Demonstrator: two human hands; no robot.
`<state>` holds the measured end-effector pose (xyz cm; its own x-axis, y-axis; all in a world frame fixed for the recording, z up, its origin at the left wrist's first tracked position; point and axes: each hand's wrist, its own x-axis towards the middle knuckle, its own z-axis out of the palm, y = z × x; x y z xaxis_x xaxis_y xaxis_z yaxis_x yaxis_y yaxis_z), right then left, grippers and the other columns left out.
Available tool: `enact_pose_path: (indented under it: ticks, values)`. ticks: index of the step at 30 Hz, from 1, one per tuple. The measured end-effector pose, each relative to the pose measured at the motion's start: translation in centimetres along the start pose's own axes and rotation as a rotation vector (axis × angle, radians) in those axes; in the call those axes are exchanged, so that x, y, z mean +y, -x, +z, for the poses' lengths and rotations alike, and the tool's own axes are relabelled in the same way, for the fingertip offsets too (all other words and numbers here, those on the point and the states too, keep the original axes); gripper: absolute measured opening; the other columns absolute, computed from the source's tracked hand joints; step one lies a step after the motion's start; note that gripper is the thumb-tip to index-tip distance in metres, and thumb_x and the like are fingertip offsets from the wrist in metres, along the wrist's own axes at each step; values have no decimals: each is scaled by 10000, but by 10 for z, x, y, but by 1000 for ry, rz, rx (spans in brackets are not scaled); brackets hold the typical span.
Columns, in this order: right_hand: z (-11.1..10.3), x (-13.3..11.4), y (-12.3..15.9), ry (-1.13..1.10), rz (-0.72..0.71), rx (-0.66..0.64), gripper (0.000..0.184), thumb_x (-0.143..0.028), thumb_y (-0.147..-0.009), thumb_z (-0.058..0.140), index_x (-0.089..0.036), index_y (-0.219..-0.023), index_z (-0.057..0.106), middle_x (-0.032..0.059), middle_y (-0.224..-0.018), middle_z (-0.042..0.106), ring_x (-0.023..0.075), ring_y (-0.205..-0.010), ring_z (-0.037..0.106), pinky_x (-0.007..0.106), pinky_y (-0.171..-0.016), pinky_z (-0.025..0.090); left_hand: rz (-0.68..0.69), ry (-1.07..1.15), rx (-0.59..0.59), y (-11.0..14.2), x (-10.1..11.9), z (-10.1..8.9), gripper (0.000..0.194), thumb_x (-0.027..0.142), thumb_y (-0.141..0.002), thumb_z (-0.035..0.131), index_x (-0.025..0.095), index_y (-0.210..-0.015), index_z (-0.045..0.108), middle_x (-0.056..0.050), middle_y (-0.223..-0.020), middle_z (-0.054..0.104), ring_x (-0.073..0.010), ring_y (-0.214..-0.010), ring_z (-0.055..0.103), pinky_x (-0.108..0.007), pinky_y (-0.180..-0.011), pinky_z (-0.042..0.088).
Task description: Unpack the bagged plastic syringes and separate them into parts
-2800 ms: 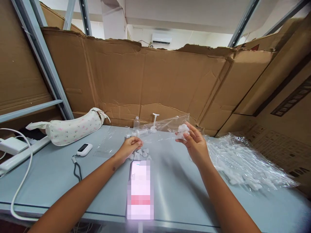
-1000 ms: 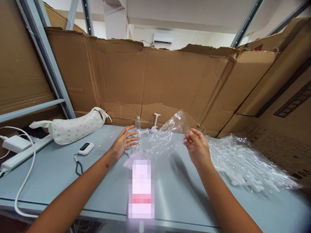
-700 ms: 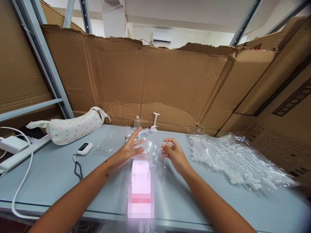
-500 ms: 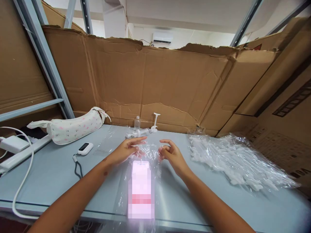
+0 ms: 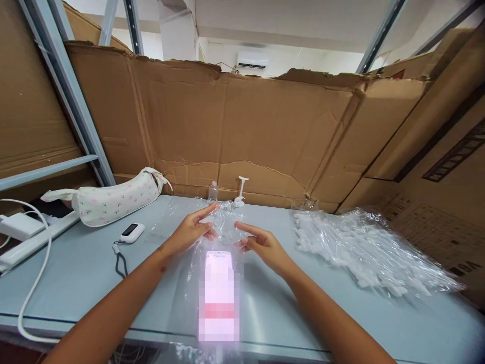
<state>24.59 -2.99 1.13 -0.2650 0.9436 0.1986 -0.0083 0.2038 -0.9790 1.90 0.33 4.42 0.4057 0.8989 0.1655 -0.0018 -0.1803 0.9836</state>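
Observation:
My left hand hovers over the far end of a clear plastic bag, its fingers stretched out and the thumb apart. Across from it, my right hand has the index finger extended over the same bag; some fingertips are hard to make out against the plastic. Between my forearms a lit phone with a blurred screen lies in line with the bag. Just beyond my left fingertips are a small clear bottle, standing upright, and a clear bottle lying on its side with a white pump top.
On the right lies a large clear bag of white plastic parts. To the left are a floral pouch, a small white device with a dark strap, and a power strip with a white cable. A cardboard wall closes off the back.
My right hand has moved left and its index finger now points further inward. My left hand has shifted slightly, with its fingers more spread. The plastic at the bag's far end has shifted.

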Motion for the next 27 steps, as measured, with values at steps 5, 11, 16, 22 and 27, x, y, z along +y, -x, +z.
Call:
enact_pose_path:
  ticks: [5, 11, 16, 22, 27]
  values:
    - [-5, -1, 1, 59, -24, 54, 465, -369, -801, 632, -283, -1254, 575, 22, -837, 727, 174, -722, 650, 441, -811, 518, 67, -58, -19, -2, -7, -1, 655, 282, -793, 599, 314, -1405, 369, -117, -1490, 333, -74, -566, 610, -257, -532, 496]
    - [-1, -8, 5, 57, 31, -163, 401, -380, -809, 623, -307, -1204, 612, 4, -785, 717, 176, -725, 655, 411, -763, 530, 198, -25, 137, -4, -7, -3, 590, 420, -810, 591, 273, -1363, 448, -110, -1441, 420, -97, -651, 635, -272, -623, 530]
    - [-3, -6, 2, 36, 4, 69, 371, -386, -780, 647, -281, -1136, 662, 12, -775, 723, 166, -676, 646, 390, -730, 531, 87, -58, -109, -1, -5, -5, 508, 551, -789, 576, 197, -1146, 655, -130, -1205, 629, -174, -751, 656, -299, -670, 528]
    - [-17, -5, -4, -57, -132, 363, 328, -372, -747, 673, -276, -1060, 698, 11, -815, 687, 192, -770, 661, 368, -682, 545, -30, -149, -529, 6, 1, -5, 505, 462, -732, 682, 292, -1203, 617, -93, -1286, 588, -227, -969, 641, -347, -821, 506]
    - [-26, -7, -4, -95, -196, 498, 304, -348, -779, 639, -294, -1075, 685, -4, -838, 628, 209, -870, 668, 351, -680, 552, 1, -200, -686, 13, 5, -5, 853, 258, -546, 821, 364, -1322, 482, -43, -1425, 452, -303, -1178, 548, -401, -939, 465]
